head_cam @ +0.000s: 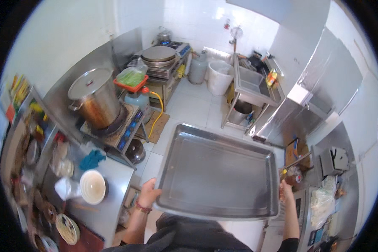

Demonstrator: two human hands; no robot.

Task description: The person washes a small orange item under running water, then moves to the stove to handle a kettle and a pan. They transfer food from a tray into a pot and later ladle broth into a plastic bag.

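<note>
A large rectangular metal baking tray is held level in front of my body, above the tiled floor. Its inside is bare apart from light marks on the surface. On its near left corner is my left hand, thumb over the rim, with a reddish bracelet at the wrist. My right hand grips the right side near the front, its fingers partly hidden by the rim.
A steel worktable with a white bowl and teal cloth is at left. Beyond are a tall stockpot on a burner and gas cylinders. A steel sink stands far right; a counter is near right.
</note>
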